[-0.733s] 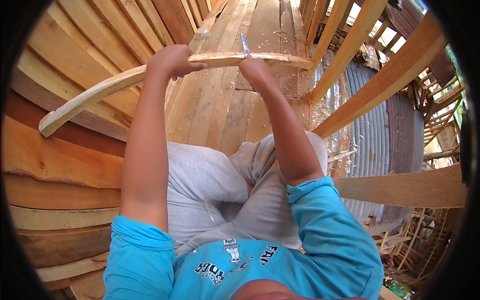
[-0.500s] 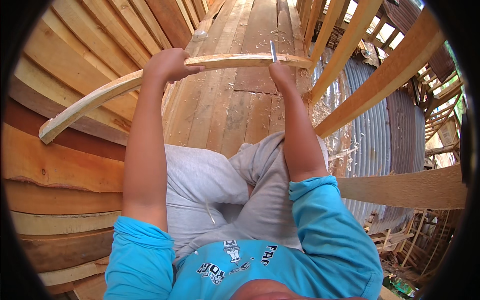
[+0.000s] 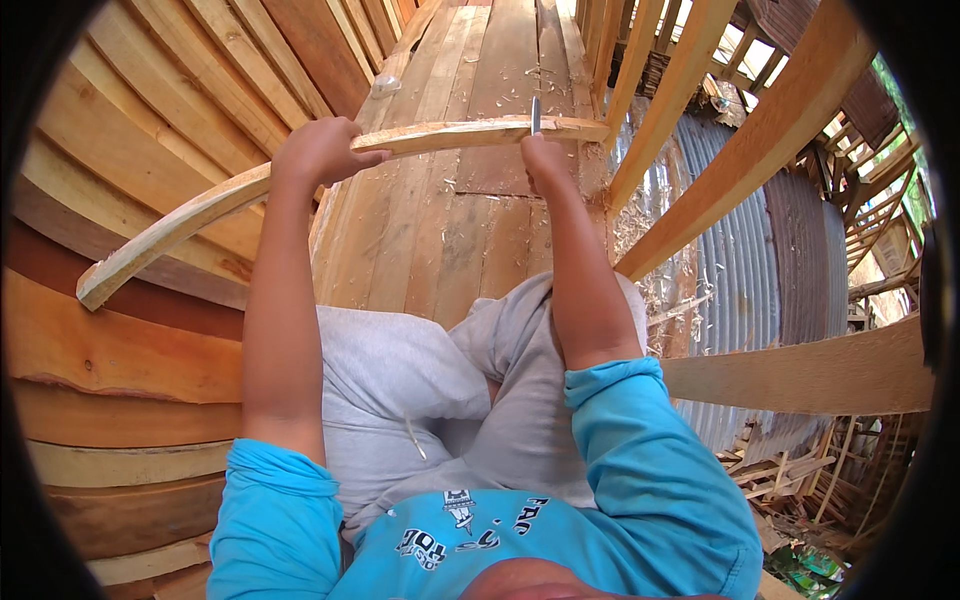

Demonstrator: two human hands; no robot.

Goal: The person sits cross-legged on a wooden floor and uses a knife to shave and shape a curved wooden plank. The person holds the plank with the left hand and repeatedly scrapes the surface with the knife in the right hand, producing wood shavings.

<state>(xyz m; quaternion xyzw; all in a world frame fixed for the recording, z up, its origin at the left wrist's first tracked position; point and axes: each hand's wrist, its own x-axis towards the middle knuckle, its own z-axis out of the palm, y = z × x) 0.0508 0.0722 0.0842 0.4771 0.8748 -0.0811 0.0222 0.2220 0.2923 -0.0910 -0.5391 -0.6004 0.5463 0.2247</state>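
Blue shirt: we see dark lettering and a small tower-like drawing across the front; the finest print is too small for us to read.
Grey trousers: knees bent, a pale drawstring hanging.
Plank floor: lengthwise boards, with pale shavings scattered over them.
Left hand: fingers curled over the wood strip, thumb pointing right along it.
Right hand: fingers closed around what we take for a handle, hidden from us; a metal blade sticks out across the strip.
Wood strip: crosswise above the floor, from the left planks to the right-hand posts.
Beyond the posts: corrugated metal sheets, then piled scrap wood.
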